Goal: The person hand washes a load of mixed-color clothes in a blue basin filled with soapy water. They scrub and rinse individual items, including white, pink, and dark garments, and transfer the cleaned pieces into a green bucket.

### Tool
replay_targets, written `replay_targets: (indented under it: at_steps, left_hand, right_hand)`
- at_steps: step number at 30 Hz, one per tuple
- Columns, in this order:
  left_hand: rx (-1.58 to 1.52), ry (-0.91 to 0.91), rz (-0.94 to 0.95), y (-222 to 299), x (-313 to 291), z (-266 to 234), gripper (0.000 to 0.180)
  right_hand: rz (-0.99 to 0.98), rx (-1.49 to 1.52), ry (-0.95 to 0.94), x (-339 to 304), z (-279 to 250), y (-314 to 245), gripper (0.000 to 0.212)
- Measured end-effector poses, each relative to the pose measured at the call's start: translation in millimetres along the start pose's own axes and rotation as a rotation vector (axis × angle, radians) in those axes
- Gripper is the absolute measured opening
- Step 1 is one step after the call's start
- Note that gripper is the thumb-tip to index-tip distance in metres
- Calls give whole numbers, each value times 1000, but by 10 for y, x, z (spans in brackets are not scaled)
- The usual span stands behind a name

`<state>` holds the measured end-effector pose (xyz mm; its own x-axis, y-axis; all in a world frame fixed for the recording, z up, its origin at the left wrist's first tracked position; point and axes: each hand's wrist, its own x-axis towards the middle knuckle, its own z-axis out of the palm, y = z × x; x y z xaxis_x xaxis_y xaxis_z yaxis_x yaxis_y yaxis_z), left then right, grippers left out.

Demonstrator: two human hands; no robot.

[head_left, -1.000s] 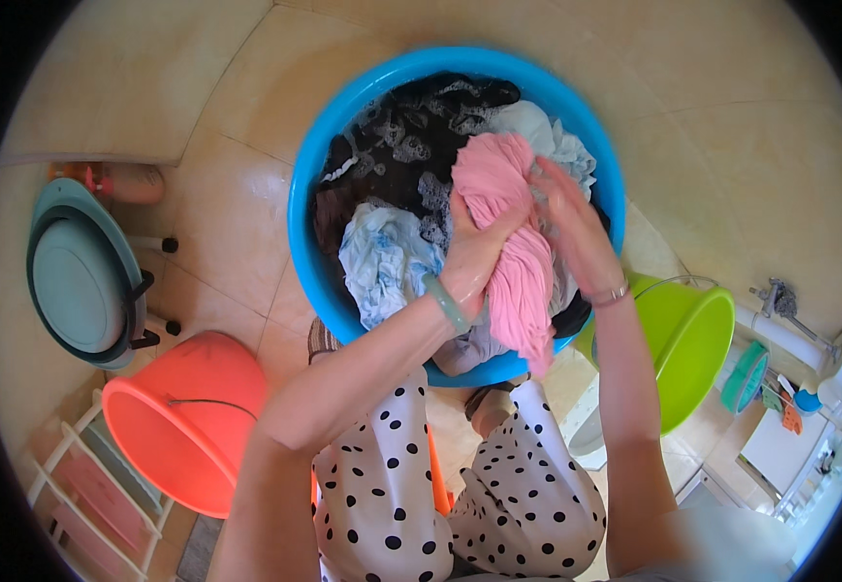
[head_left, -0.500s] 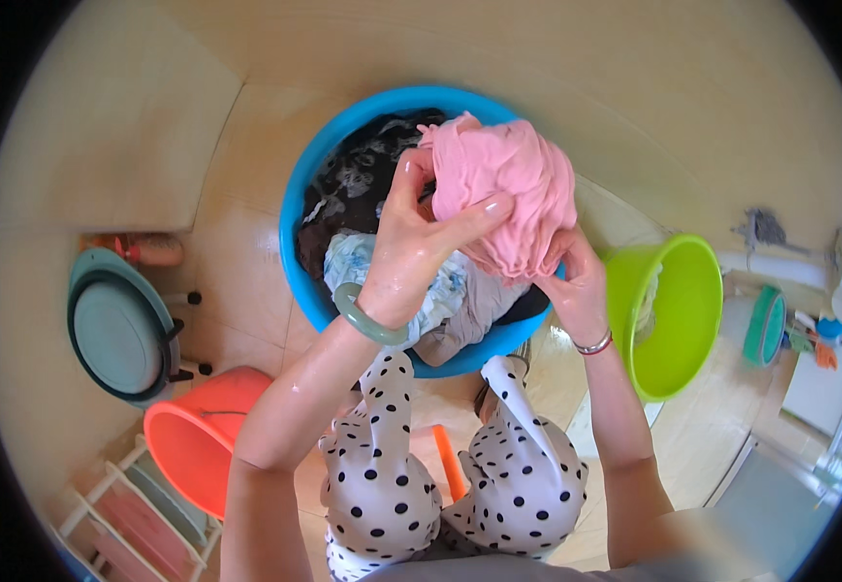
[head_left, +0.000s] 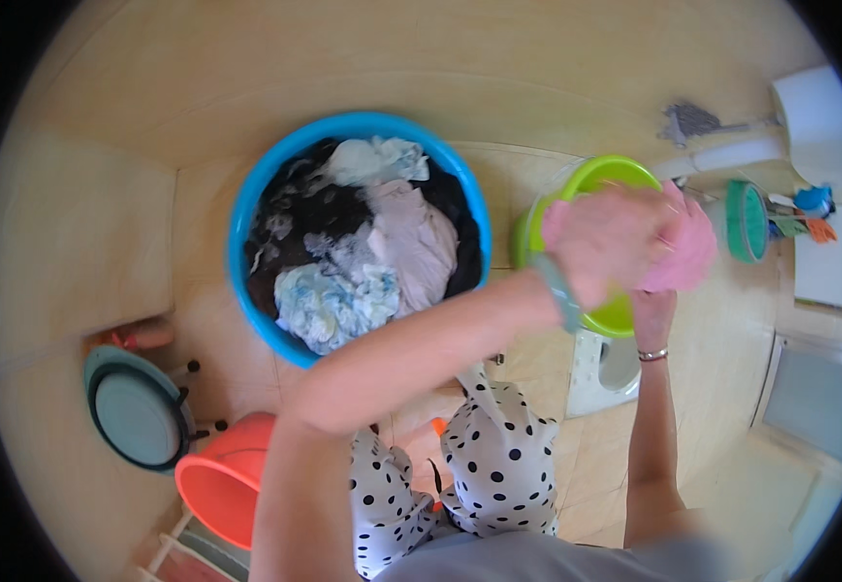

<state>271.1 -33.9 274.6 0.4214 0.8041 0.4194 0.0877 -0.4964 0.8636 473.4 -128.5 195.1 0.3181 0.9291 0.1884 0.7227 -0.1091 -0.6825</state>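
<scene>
A pink cloth (head_left: 690, 247) is bunched up over the lime-green bucket (head_left: 611, 173), partly beyond its right rim. My left hand (head_left: 615, 242), smeared by motion, grips the cloth from above, with a green bangle on its wrist. From below, my right hand (head_left: 653, 315) holds the cloth's lower edge; its fingertips are hidden behind the fabric. Away to the left stands a blue tub (head_left: 239, 262) of wet laundry: dark fabric with suds, a pale pinkish garment (head_left: 419, 247) and white-and-blue patterned pieces (head_left: 333, 303).
An orange-red bucket (head_left: 232, 485) lies tilted at the lower left, beside a grey-green folding basin (head_left: 138, 412). A floor toilet pan (head_left: 619, 365) is set in the tiles below the green bucket. Right of it are a teal basket (head_left: 748, 221) and a mop (head_left: 689, 121).
Both hands have carried the pink cloth rightward from above the blue tub to the green bucket. The view has turned right, and the tub's remaining clothes now show.
</scene>
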Motion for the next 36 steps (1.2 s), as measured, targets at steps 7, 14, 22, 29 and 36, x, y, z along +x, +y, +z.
replay_targets:
  at_steps: [7, 14, 22, 29, 36]
  left_hand:
    - [-53, 29, -138, -145, -298, 456, 27]
    - [134, -90, -508, -1170, -1219, -789, 27]
    - [939, -353, -606, -1517, -3084, -1900, 21]
    - [162, 270, -774, -988, -2499, -2247, 17]
    - [-177, 610, -415, -114, -1732, -2804, 19]
  right_hand:
    - [466, 296, -6, -232, -140, 1152, 19]
    - [300, -129, -4, -3, 5, 1160, 19]
    - [128, 395, -500, -184, 1316, -869, 13]
    - [-385, 454, -1078, -593, 2718, -1327, 83]
    - [225, 848, -1346, -413, 2898, -1693, 82]
